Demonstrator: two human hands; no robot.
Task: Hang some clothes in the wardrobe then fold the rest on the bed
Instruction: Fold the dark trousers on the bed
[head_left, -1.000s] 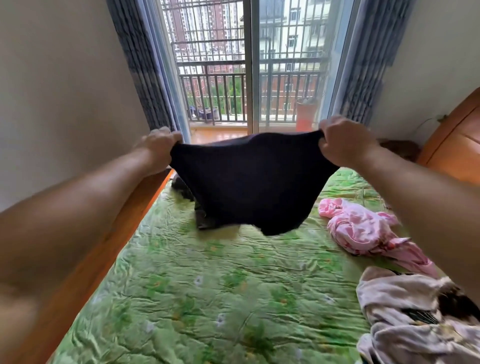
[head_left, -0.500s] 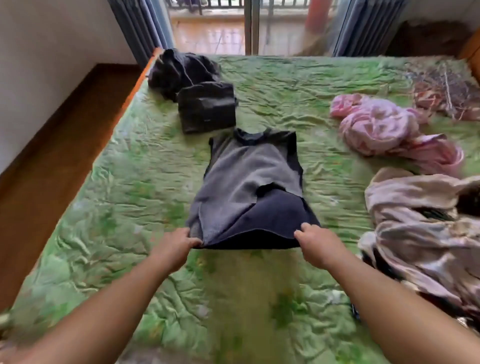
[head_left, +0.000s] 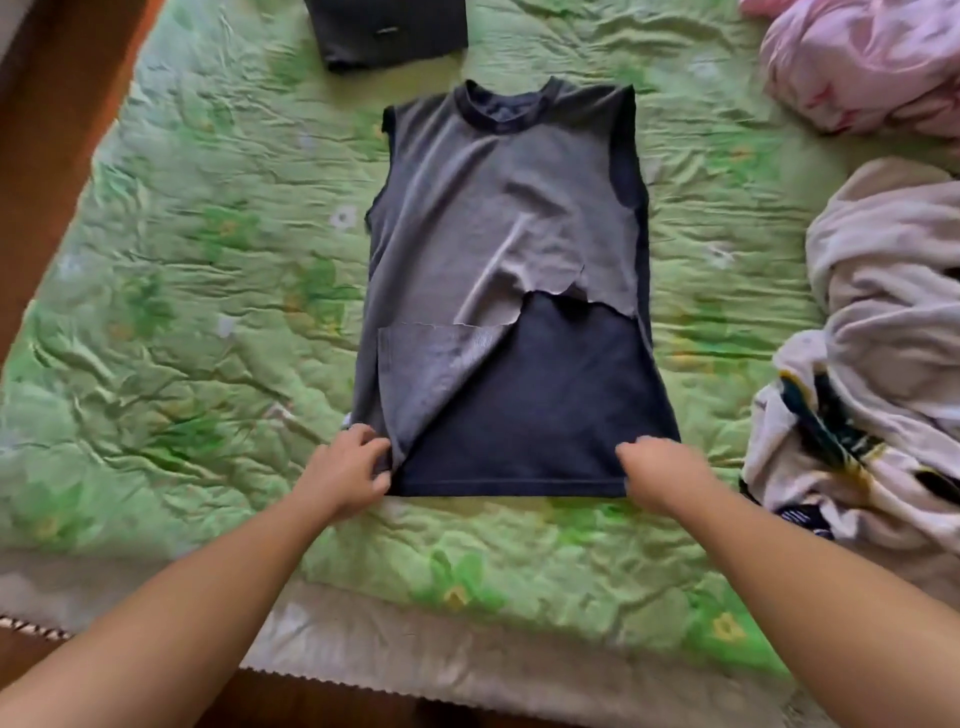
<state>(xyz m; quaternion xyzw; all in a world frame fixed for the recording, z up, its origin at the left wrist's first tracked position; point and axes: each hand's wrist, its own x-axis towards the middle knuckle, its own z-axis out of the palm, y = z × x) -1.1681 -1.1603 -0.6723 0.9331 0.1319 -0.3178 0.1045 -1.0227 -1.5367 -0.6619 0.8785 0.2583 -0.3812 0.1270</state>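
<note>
While the dark sleeveless shirt (head_left: 498, 208) lies flat on the green quilted bed (head_left: 208, 312), collar pointing away from the person and hem toward them, both hands are down at its bottom edge. The left hand (head_left: 343, 475) has its fingers curled in and pinches the lower left corner of the hem, just where a grey flap of the upper layer folds back. The right hand (head_left: 660, 475) is closed over the lower right corner and grips it – it is blurred, so the single fingertips cannot be made out. The upper layer of the shirt shows grey and ends in a ragged line about halfway down; below that the fabric is a deep navy, smooth as far as the hem. A folded dark garment (head_left: 387, 31) lies beyond the collar, near it but not touching. A crumpled pink garment (head_left: 857, 67) sits at the far right of the bed, and a heap of pale cloth (head_left: 883, 312) with a dark and yellow print lies nearer on the right, apart from the shirt. Brown wooden floor (head_left: 47, 130) shows along the left side of the bed.
</note>
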